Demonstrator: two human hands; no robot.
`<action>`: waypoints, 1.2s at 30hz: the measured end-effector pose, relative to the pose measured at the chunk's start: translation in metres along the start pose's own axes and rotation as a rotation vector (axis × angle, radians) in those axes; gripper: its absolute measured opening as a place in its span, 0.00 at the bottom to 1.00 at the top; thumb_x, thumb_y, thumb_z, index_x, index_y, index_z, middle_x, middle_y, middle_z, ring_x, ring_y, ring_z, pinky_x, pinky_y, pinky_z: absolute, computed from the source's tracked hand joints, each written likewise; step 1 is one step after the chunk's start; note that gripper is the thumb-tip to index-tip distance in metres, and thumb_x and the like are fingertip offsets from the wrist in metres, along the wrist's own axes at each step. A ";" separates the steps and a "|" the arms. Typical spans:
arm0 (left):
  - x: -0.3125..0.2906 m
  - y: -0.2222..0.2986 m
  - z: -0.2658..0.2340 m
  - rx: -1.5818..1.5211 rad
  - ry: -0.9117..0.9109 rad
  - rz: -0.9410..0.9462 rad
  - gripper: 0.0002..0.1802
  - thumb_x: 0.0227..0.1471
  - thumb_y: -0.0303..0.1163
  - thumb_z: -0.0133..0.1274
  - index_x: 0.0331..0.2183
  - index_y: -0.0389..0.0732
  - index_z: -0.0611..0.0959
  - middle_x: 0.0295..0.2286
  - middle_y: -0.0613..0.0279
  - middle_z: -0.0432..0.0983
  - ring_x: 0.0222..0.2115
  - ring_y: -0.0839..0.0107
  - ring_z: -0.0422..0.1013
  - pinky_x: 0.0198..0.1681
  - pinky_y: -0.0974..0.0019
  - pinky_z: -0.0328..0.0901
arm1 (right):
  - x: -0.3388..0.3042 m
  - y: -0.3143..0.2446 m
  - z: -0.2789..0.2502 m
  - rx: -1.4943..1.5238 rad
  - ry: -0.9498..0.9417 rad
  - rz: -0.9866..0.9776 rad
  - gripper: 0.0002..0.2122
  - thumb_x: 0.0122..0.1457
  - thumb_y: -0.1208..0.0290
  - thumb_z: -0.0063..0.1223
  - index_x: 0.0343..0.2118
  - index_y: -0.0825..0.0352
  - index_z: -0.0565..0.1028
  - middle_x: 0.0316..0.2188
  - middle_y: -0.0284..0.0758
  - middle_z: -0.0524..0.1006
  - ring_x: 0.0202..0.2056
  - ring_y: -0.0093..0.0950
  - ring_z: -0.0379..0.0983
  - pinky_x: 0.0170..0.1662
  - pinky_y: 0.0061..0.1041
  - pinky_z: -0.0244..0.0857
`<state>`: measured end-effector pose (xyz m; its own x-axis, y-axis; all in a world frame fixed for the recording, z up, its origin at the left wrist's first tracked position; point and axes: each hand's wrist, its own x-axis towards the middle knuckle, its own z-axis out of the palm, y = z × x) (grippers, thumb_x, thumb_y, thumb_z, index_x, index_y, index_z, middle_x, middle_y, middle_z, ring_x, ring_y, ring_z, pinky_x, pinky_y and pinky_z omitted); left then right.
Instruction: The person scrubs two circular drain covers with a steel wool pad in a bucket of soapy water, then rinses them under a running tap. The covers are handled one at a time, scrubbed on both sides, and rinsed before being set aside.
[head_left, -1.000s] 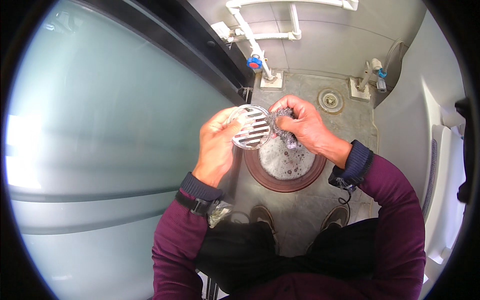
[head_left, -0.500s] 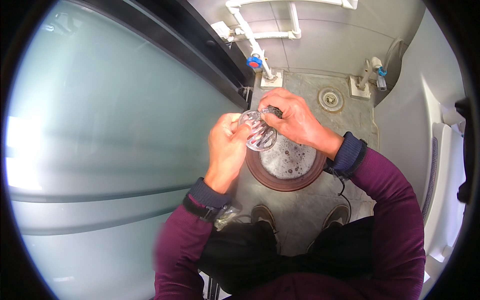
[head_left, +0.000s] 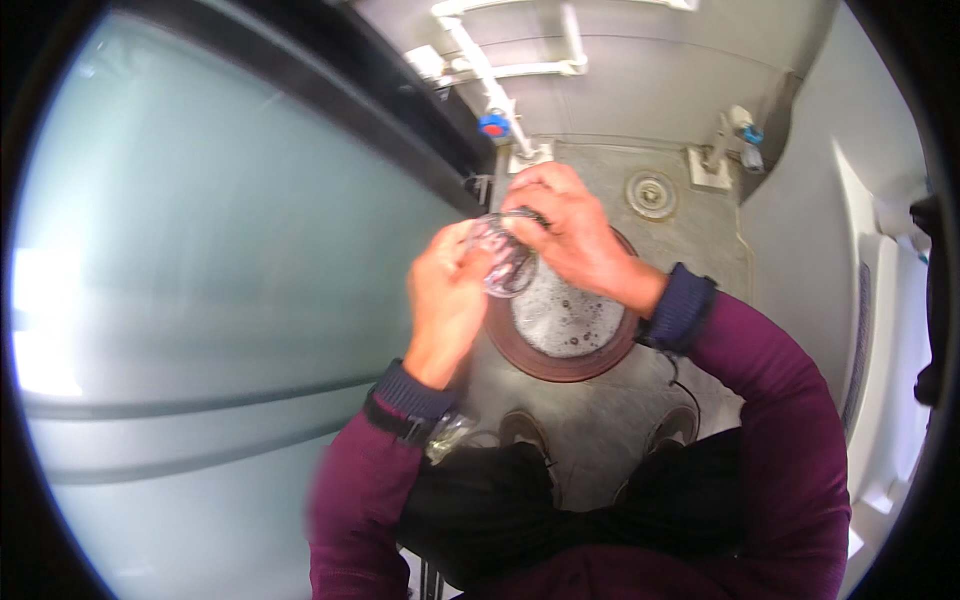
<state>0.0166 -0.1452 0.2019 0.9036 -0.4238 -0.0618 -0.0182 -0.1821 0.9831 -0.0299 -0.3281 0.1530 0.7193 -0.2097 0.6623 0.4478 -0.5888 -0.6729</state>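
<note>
My left hand (head_left: 447, 290) grips the rim of a round, shiny slotted disc (head_left: 512, 272) that looks like a drain cover; skin shows through its slots. My right hand (head_left: 575, 232) is closed at the disc's upper edge, pinching a small dark, textured wad (head_left: 527, 214) against it, perhaps a scouring pad. Motion blurs the fingertips. Both hands are above the left part of a reddish-brown basin (head_left: 560, 368), which holds foamy water (head_left: 570, 315) with dark specks. The disc hides some of the basin's left rim.
A round floor drain (head_left: 651, 195) lies beyond the basin. White pipes with a blue-and-red valve handle (head_left: 493, 125) rise at the far wall. A frosted glass panel (head_left: 230, 270) stands close on the left, a white fixture (head_left: 830, 220) on the right. My shoes (head_left: 525, 430) are near the basin.
The view has shifted slightly, so the surroundings sit a little further left and up. Both hands keep hold at the disc, which is tilted somewhat differently and looks more blurred.
</note>
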 end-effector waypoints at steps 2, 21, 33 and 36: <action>0.001 -0.004 -0.002 -0.300 -0.035 -0.030 0.13 0.61 0.19 0.51 0.48 0.28 0.79 0.39 0.56 0.82 0.37 0.74 0.79 0.42 0.70 0.74 | -0.007 0.002 0.013 -0.076 0.095 -0.061 0.06 0.53 0.75 0.62 0.34 0.66 0.79 0.37 0.40 0.75 0.44 0.41 0.72 0.48 0.40 0.67; 0.012 -0.018 -0.003 -0.044 0.085 -0.002 0.12 0.62 0.16 0.48 0.47 0.29 0.79 0.40 0.55 0.82 0.36 0.74 0.78 0.40 0.71 0.74 | -0.054 -0.029 0.019 0.206 -0.127 0.092 0.07 0.58 0.72 0.64 0.36 0.68 0.78 0.35 0.42 0.74 0.39 0.42 0.73 0.42 0.39 0.69; 0.023 -0.042 -0.019 -0.152 0.099 -0.207 0.12 0.65 0.23 0.50 0.49 0.31 0.78 0.41 0.55 0.82 0.37 0.72 0.79 0.43 0.69 0.75 | -0.147 0.105 0.026 -0.627 -0.750 0.305 0.12 0.57 0.67 0.60 0.39 0.71 0.79 0.43 0.55 0.74 0.39 0.54 0.77 0.45 0.45 0.73; 0.029 -0.051 -0.022 -0.170 0.077 -0.249 0.10 0.65 0.23 0.50 0.47 0.33 0.78 0.40 0.55 0.82 0.38 0.69 0.80 0.43 0.65 0.77 | -0.173 0.115 0.047 -0.504 -0.900 0.506 0.11 0.56 0.71 0.58 0.39 0.71 0.79 0.46 0.56 0.73 0.37 0.52 0.79 0.43 0.46 0.75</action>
<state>0.0536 -0.1287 0.1540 0.9012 -0.3152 -0.2975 0.2739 -0.1179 0.9545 -0.0779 -0.3232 -0.0540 0.9659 0.0027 -0.2589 -0.1186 -0.8842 -0.4518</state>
